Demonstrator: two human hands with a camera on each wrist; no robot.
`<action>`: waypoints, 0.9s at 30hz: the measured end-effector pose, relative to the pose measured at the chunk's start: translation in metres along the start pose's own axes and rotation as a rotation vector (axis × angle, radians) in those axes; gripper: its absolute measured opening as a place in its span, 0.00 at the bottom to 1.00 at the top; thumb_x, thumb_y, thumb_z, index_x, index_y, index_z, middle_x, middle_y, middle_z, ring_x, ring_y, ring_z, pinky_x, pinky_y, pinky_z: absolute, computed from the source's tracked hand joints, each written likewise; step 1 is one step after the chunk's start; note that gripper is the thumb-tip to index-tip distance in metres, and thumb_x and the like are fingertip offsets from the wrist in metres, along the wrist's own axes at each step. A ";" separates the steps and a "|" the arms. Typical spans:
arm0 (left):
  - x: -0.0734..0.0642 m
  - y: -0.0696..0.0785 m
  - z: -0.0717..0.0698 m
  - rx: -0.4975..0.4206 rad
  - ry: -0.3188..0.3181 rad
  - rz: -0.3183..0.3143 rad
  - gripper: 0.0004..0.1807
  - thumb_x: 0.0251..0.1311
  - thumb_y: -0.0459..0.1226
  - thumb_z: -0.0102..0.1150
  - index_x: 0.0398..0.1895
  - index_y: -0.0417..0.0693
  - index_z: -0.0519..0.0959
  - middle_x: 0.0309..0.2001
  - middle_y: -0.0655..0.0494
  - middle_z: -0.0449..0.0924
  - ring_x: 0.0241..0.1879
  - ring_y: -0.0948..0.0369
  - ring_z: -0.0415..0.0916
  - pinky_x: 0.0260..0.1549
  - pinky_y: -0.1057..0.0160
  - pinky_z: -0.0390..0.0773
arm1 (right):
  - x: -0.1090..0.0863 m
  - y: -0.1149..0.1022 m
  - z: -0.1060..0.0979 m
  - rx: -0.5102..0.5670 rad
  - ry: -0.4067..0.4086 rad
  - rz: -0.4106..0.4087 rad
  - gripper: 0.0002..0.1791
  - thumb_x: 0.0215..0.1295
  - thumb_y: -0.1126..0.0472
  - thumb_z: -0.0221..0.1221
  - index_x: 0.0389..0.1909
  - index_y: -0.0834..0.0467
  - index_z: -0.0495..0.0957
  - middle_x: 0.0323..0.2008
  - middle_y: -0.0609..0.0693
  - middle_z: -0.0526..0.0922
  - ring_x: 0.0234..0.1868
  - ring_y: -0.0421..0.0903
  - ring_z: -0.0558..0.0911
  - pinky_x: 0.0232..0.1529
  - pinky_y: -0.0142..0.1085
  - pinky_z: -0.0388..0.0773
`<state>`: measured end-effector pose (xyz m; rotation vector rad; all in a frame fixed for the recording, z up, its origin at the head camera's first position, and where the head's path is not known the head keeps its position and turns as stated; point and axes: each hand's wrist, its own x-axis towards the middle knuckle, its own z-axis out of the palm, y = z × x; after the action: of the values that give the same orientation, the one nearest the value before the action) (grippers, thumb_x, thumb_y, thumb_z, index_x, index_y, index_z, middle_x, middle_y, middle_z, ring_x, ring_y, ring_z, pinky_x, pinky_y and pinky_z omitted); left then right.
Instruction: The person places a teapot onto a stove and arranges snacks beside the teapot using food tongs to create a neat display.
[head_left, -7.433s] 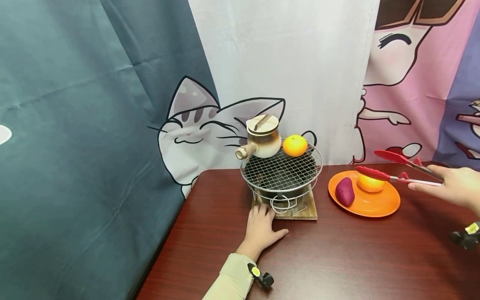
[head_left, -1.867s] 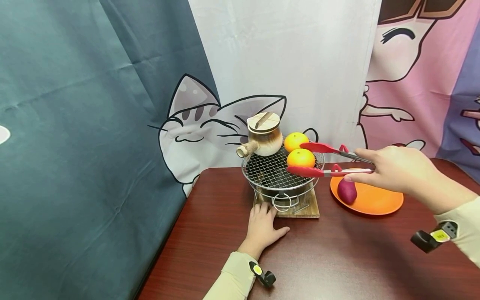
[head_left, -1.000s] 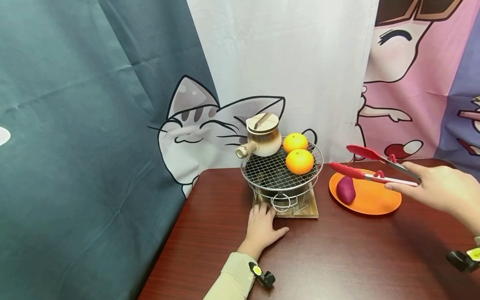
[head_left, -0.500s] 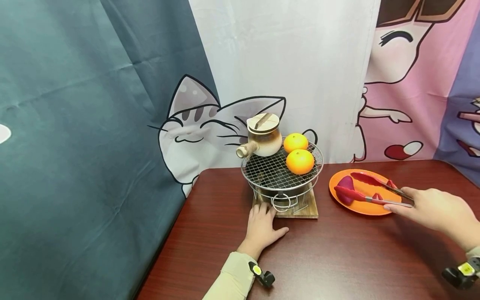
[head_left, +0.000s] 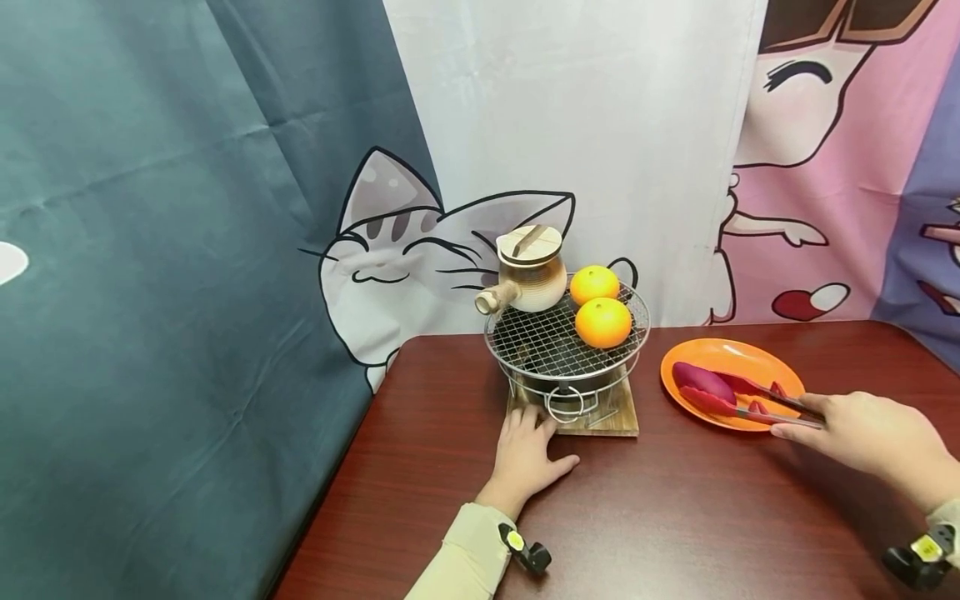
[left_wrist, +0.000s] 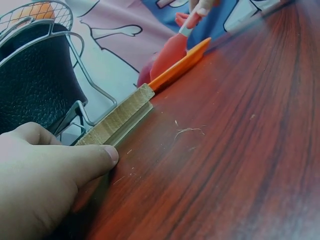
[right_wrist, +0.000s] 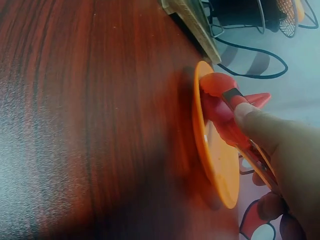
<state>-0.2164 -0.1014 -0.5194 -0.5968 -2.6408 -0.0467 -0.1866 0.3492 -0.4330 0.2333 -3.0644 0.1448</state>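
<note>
In the head view, the right hand [head_left: 873, 435] grips the arms of red-tipped tongs [head_left: 707, 403], whose tips lie on either side of a purple, sweet-potato-shaped item [head_left: 703, 381] at the left part of an orange plate [head_left: 753, 360]; whether that item bears on the plate cannot be told. The left hand [head_left: 523, 457] lies relaxed and grasps nothing, fingers at the near left side of a wooden board [head_left: 624, 417], thumb spread out over the counter [head_left: 660, 508]. On the board stands a round grill [head_left: 536, 346] with a mesh top, carrying a lidded pot [head_left: 543, 289] and, to its right, two oranges [head_left: 603, 324], one just in front of the other. A printed curtain [head_left: 630, 125] hangs behind.

In the left wrist view, the left thumb rests beside the board's edge, near some pale shreds [left_wrist: 190, 130] on the counter; beyond, the tongs partly hide the purple item.

In the right wrist view, the thumb presses along the tongs, and the purple item sits between the red tips, within the plate's rim
</note>
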 end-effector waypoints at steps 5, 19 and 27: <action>-0.003 -0.001 0.000 -0.022 0.021 0.039 0.39 0.49 0.67 0.65 0.65 0.68 0.76 0.56 0.56 0.71 0.55 0.55 0.67 0.63 0.50 0.67 | 0.000 0.001 0.004 -0.002 0.007 -0.009 0.49 0.59 0.25 0.58 0.54 0.70 0.79 0.39 0.73 0.83 0.37 0.67 0.83 0.29 0.65 0.76; -0.011 0.002 -0.003 -0.054 0.014 0.063 0.38 0.53 0.65 0.63 0.68 0.69 0.73 0.63 0.54 0.68 0.64 0.50 0.64 0.66 0.40 0.63 | 0.004 0.005 0.001 0.002 0.050 -0.039 0.47 0.58 0.27 0.60 0.53 0.69 0.80 0.38 0.72 0.83 0.35 0.65 0.84 0.30 0.65 0.76; -0.012 0.001 -0.002 -0.037 0.005 0.068 0.39 0.53 0.66 0.61 0.70 0.71 0.71 0.64 0.54 0.67 0.65 0.51 0.64 0.66 0.41 0.63 | 0.010 0.006 -0.017 -0.005 0.028 -0.023 0.49 0.59 0.26 0.59 0.57 0.70 0.77 0.42 0.76 0.81 0.37 0.69 0.83 0.30 0.66 0.76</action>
<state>-0.2057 -0.1057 -0.5228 -0.6978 -2.6174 -0.0773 -0.1967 0.3554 -0.4156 0.2638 -3.0325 0.1378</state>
